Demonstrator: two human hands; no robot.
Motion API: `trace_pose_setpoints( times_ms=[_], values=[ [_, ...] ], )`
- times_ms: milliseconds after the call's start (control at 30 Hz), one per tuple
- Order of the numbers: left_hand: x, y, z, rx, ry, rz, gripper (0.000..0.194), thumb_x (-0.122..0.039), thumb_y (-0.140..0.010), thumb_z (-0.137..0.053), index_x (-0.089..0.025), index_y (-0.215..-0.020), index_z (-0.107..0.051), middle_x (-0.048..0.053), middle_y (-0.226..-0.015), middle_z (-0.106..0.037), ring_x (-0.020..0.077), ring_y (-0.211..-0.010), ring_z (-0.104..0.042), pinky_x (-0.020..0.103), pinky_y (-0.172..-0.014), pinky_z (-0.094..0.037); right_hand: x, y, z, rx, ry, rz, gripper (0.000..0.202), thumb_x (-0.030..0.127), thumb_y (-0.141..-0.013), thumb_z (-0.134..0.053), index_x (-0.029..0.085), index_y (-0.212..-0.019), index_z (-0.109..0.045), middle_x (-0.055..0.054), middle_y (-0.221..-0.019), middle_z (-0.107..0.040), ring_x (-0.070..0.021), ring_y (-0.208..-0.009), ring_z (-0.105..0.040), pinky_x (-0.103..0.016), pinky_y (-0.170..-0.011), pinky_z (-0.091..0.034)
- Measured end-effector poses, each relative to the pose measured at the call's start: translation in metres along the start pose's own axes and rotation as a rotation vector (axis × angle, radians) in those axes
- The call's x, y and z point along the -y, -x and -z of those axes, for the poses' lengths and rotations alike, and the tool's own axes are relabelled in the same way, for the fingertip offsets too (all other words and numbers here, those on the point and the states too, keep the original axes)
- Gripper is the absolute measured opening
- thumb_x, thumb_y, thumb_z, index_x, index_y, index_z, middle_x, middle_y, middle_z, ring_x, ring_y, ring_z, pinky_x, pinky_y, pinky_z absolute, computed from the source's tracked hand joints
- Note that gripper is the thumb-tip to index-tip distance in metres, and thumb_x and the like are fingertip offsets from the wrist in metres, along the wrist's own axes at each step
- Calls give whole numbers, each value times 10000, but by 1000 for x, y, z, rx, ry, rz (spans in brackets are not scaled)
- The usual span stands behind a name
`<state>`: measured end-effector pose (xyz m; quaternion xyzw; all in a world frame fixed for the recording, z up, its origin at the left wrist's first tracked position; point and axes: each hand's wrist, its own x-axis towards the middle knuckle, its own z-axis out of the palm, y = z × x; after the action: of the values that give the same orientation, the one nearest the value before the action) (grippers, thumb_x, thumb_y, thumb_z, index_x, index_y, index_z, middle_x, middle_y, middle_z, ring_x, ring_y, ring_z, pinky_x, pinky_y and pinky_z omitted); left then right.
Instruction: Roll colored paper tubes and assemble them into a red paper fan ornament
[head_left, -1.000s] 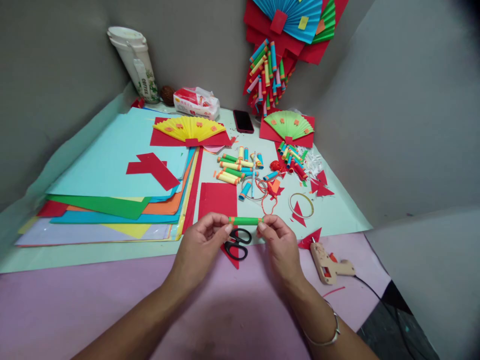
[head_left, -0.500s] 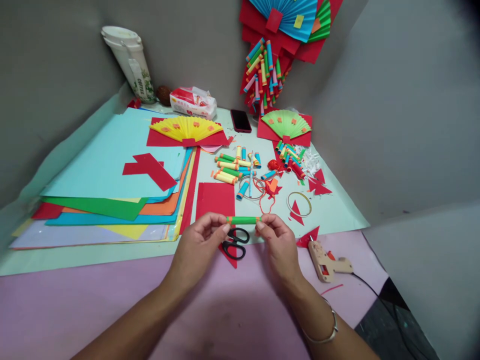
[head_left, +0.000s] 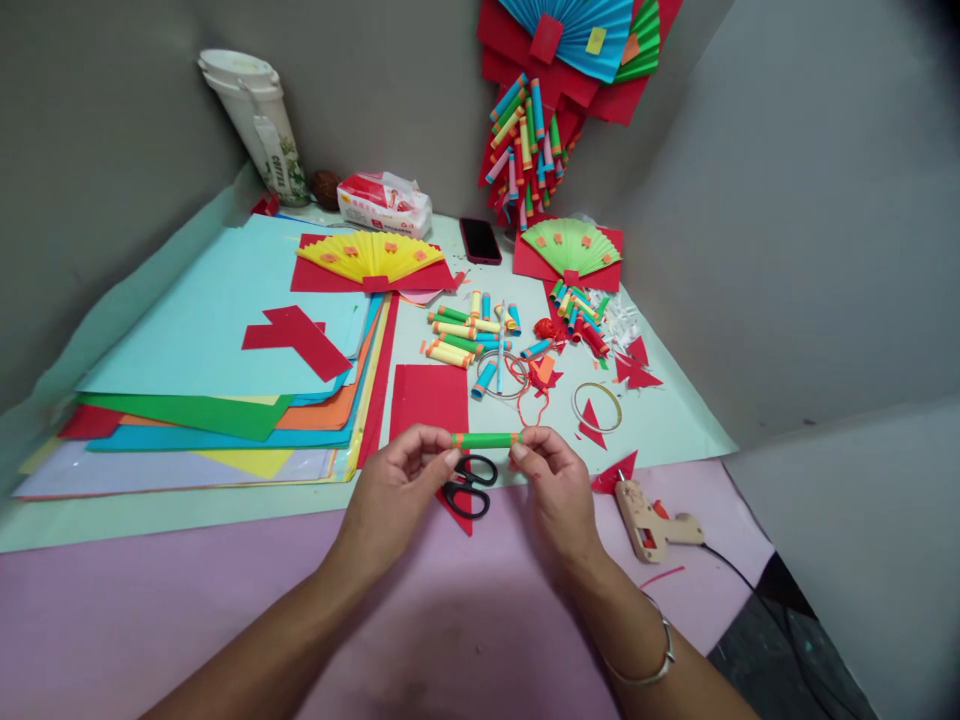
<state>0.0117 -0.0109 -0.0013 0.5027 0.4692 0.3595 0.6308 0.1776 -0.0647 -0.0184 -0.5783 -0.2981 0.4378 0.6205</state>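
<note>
A green paper roll [head_left: 486,440] with orange bands at its ends is held level between my two hands. My left hand [head_left: 405,485] pinches its left end, and my right hand [head_left: 556,488] pinches its right end. Just below the roll lie black-handled scissors [head_left: 470,487] on a red paper scrap, their blades mostly hidden. Behind my left hand is a red paper square [head_left: 429,400]. Beyond it rests a pile of similar paper rolls [head_left: 457,332] in yellow, green and blue, with a pencil [head_left: 501,345] among them.
A glue gun [head_left: 651,525] with a cord lies to the right. Stacked coloured sheets [head_left: 210,340] cover the left. Farther back are a yellow fan [head_left: 375,258], a green fan [head_left: 571,248], a phone [head_left: 480,242], a tissue pack [head_left: 385,204] and a tall cup [head_left: 259,125]. Tape rings [head_left: 598,408] lie right of centre.
Both hands keep the green paper roll in the same place. The whole view has shifted very slightly; nothing else has visibly moved.
</note>
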Motion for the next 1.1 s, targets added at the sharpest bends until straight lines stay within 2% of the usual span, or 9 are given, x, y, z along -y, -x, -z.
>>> trace_pose_setpoints(
  times_ms=[233,667,833,1100],
  values=[
    [-1,-1,0,9,-7,-19,206,-379,-766,-724,-212,-853,-641,1,-811,-695,164,-734,-662,254,-679,-508,1,0,0,3,-16,24,139,321,-752,-721,227,-802,-633,24,-725,-563,-141,-686,-493,-258,-644,-405],
    [-1,-1,-2,-22,-48,-38,193,-374,-749,-723,-210,-820,-650,1,-777,-684,174,-705,-667,269,-664,-525,0,-1,1,-6,15,22,151,341,-750,-716,223,-775,-626,27,-705,-542,-139,-652,-465,-256,-616,-374],
    [0,0,0,1,-47,-46,200,-381,-758,-721,-212,-833,-646,-7,-783,-679,165,-707,-656,259,-668,-512,-2,-1,2,-1,-23,28,134,327,-764,-718,228,-802,-637,28,-734,-551,-138,-684,-478,-256,-658,-387],
    [3,-1,0,26,-47,-39,174,-365,-800,-702,-216,-854,-632,-17,-792,-660,146,-730,-631,246,-693,-488,-2,0,3,-5,2,19,131,323,-771,-720,224,-793,-637,30,-708,-548,-135,-663,-461,-249,-628,-372]
  ],
)
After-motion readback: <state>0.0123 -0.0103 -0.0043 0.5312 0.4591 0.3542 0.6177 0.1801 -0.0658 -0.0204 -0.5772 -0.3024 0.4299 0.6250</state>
